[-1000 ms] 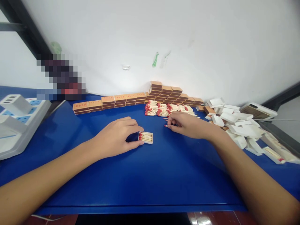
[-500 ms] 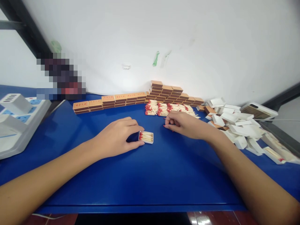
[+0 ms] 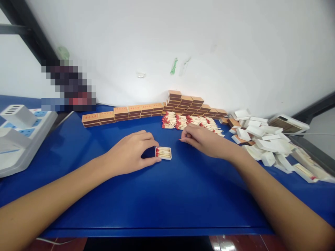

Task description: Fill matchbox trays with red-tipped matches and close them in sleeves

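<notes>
A small white tray (image 3: 170, 153) of red-tipped matches lies on the blue table (image 3: 167, 198). At its left end is my left hand (image 3: 136, 151), thumb and index finger apart, their tips at the tray's corners. My right hand (image 3: 202, 140) is to the right of the tray, above the table, with thumb and index finger pinched; a red match tip shows at the fingertips, the rest of the match being hidden. Just behind my right hand spread loose matches (image 3: 183, 122) in several bunches.
Stacked brown matchboxes (image 3: 134, 111) line the wall. White empty trays (image 3: 261, 134) are heaped at the right, beside a white phone-like device (image 3: 290, 124). A power strip (image 3: 34, 129) with plugs sits at the left. Behind it is a pixelated patch.
My right hand has shifted slightly left, toward the tray, with the match tip at its fingers. My left hand has barely moved.
</notes>
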### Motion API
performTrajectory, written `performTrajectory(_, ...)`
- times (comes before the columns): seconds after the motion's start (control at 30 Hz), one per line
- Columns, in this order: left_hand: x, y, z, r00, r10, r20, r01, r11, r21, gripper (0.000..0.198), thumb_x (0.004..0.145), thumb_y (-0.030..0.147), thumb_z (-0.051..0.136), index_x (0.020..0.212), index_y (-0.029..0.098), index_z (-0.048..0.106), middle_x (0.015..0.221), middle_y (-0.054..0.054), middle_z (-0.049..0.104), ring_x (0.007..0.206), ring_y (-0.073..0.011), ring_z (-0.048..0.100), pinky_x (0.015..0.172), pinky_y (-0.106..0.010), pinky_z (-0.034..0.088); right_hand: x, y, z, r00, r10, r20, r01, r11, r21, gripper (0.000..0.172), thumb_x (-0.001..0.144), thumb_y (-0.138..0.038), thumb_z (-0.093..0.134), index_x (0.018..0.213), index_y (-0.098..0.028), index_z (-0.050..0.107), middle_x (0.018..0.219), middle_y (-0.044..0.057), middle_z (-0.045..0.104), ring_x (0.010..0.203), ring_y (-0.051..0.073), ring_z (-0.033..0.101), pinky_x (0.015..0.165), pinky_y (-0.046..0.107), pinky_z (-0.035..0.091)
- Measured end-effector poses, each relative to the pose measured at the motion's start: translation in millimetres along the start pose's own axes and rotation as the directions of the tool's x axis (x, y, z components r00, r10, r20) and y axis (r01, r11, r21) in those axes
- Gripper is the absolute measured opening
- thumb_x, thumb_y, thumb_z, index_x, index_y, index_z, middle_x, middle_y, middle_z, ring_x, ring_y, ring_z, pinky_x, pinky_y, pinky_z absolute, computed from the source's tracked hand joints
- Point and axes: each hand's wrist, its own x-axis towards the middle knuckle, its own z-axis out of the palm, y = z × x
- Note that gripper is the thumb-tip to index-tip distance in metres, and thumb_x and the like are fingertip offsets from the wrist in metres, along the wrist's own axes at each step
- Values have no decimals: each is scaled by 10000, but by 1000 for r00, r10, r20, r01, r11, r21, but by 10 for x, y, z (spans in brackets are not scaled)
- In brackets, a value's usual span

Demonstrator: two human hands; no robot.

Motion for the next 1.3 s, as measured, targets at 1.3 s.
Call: performTrajectory(1.3,6,24,-7,1000,13,2,-13,1000,3,297,980,430,756,1133,176,767,1057,-64,737,1010,-249,673,873,-375,539,43,-87,114,994,-20,-105,26,998,55,168,1032,-318,587,946,-202,674,907,58,655,782,190,577,696,324,427)
